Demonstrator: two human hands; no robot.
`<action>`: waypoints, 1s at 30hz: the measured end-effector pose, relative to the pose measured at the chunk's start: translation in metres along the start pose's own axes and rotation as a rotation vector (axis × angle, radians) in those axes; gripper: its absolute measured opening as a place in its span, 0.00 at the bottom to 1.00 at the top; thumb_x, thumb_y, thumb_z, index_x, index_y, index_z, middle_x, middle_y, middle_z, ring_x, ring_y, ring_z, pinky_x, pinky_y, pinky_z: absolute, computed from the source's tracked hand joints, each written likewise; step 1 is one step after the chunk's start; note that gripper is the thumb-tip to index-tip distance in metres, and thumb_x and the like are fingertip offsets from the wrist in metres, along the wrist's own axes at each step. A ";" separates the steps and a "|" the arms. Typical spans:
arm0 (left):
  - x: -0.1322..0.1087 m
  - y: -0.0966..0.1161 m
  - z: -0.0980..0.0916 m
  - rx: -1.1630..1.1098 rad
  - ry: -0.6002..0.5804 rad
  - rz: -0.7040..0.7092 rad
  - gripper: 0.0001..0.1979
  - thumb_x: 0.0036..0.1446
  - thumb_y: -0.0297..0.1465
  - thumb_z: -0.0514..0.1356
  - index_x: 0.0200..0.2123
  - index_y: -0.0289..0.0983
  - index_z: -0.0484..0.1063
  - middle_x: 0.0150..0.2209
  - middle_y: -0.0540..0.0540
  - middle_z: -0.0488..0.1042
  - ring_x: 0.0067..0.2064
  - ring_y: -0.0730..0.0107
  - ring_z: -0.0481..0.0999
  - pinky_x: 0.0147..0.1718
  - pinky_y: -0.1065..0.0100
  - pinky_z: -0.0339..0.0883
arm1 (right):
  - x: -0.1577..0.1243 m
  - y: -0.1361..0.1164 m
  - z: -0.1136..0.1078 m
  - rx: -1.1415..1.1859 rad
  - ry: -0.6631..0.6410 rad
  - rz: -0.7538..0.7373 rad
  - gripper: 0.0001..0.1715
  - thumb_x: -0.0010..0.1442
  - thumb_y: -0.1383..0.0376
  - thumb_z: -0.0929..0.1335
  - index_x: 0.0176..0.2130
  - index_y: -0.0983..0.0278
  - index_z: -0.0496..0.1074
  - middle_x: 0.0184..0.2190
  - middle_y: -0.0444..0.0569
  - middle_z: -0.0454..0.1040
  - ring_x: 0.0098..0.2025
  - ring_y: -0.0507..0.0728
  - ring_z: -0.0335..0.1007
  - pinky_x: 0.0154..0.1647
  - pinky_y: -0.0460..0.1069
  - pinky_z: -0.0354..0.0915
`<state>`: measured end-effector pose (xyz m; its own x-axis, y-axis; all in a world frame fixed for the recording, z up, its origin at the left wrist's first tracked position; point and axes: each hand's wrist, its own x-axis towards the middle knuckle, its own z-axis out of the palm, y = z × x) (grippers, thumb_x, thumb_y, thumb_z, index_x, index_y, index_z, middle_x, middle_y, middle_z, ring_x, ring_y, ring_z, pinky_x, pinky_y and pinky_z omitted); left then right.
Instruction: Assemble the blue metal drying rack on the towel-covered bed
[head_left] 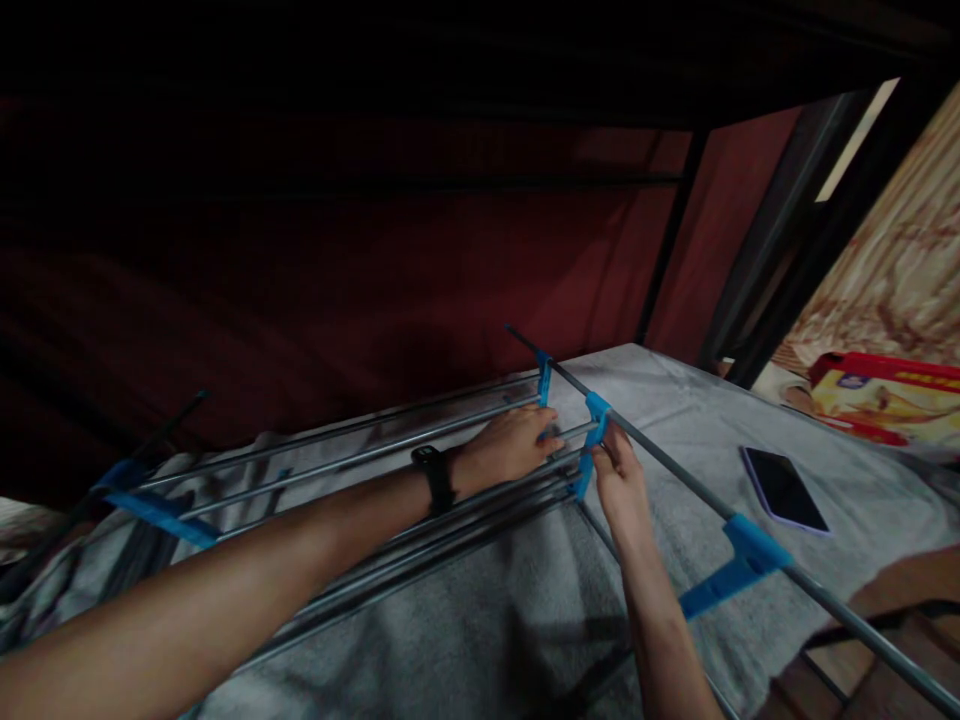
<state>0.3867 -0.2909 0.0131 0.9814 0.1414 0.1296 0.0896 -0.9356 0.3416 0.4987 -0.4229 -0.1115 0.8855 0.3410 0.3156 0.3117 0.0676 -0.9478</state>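
A rack frame of grey metal tubes and blue plastic connectors lies across the grey cloth. My left hand, with a black watch on its wrist, is closed round a metal tube close to the right-hand connectors; part of its grip is hidden. Facing it, my right hand pinches a blue connector where the cross tubes meet a long tube. Further down that long tube sits another blue connector. At the rack's left end is a blue connector bar.
A phone lies on the grey cloth at the right. Beyond it is a red and yellow box. Dark metal posts and a dark red panel stand behind. Bare skin shows at the lower right.
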 end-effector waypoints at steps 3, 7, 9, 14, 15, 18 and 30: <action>0.021 0.013 0.025 0.040 -0.039 -0.013 0.19 0.60 0.31 0.55 0.55 0.34 0.65 0.55 0.39 0.71 0.57 0.62 0.70 0.56 0.64 0.62 | 0.000 -0.001 0.003 0.011 -0.034 -0.018 0.34 0.58 0.57 0.64 0.63 0.59 0.62 0.63 0.49 0.64 0.65 0.61 0.57 0.67 0.60 0.49; 0.041 0.022 0.038 0.038 -0.023 -0.073 0.14 0.61 0.29 0.54 0.50 0.35 0.67 0.49 0.41 0.75 0.52 0.61 0.73 0.52 0.64 0.65 | 0.000 -0.002 0.004 0.057 -0.064 -0.033 0.35 0.58 0.60 0.63 0.64 0.58 0.60 0.64 0.47 0.62 0.66 0.60 0.54 0.69 0.59 0.47; 0.044 0.024 0.040 0.028 -0.024 -0.113 0.12 0.62 0.31 0.52 0.47 0.36 0.68 0.46 0.41 0.76 0.49 0.61 0.75 0.48 0.64 0.66 | 0.000 -0.002 0.004 0.081 -0.079 -0.027 0.34 0.59 0.60 0.63 0.64 0.58 0.61 0.63 0.47 0.63 0.66 0.60 0.55 0.68 0.59 0.48; 0.047 0.018 0.044 -0.041 0.017 -0.093 0.10 0.62 0.32 0.51 0.39 0.37 0.70 0.40 0.43 0.76 0.43 0.64 0.74 0.43 0.66 0.65 | 0.001 -0.003 0.005 0.115 -0.109 -0.063 0.32 0.59 0.61 0.63 0.62 0.57 0.62 0.61 0.46 0.66 0.65 0.59 0.56 0.67 0.60 0.50; 0.048 0.016 0.044 -0.057 0.026 -0.099 0.09 0.62 0.32 0.51 0.37 0.37 0.71 0.38 0.43 0.76 0.41 0.65 0.74 0.42 0.67 0.64 | 0.001 -0.004 0.005 0.117 -0.109 -0.069 0.31 0.59 0.61 0.63 0.62 0.57 0.63 0.60 0.46 0.67 0.65 0.59 0.57 0.67 0.60 0.50; 0.051 0.013 0.041 -0.109 0.028 -0.140 0.09 0.60 0.32 0.53 0.31 0.36 0.71 0.32 0.45 0.75 0.35 0.67 0.72 0.37 0.68 0.63 | 0.000 -0.006 0.006 0.121 -0.112 -0.070 0.29 0.59 0.61 0.63 0.59 0.58 0.66 0.59 0.47 0.68 0.63 0.60 0.59 0.67 0.61 0.51; 0.058 0.012 0.036 -0.217 0.021 -0.164 0.12 0.57 0.31 0.55 0.23 0.35 0.68 0.23 0.51 0.67 0.28 0.73 0.66 0.27 0.71 0.56 | -0.003 -0.006 0.008 0.129 -0.090 -0.052 0.30 0.59 0.62 0.63 0.61 0.60 0.65 0.60 0.48 0.67 0.63 0.60 0.59 0.67 0.61 0.50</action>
<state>0.4511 -0.3051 -0.0086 0.9528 0.2943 0.0742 0.2069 -0.8087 0.5507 0.4916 -0.4167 -0.1074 0.8330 0.4167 0.3640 0.3040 0.2050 -0.9304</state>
